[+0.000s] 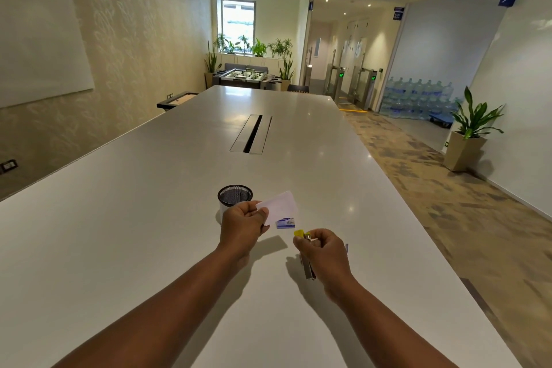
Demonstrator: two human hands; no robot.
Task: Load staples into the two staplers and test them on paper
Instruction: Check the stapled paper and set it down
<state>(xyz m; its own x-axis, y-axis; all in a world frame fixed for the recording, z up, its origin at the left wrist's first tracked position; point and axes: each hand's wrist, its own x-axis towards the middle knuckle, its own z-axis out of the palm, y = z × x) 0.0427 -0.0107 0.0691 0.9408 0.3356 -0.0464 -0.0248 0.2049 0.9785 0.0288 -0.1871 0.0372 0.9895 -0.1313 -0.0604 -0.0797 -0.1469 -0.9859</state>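
The left hand (243, 222) pinches a small white paper slip (280, 207) up off the long white table (149, 233), corner offered toward the yellow-tipped metal stapler (306, 254) gripped in the right hand (324, 254) — seemingly for a test — small blue-and-white staple box (286, 223) lying just beyond.

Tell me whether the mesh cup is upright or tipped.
Upright. The mesh cup stands on the table with its round rim facing up, behind the left hand.

Office lounge: long meeting table (149, 218), whiteboard (38, 33), access turnstiles (355, 84).
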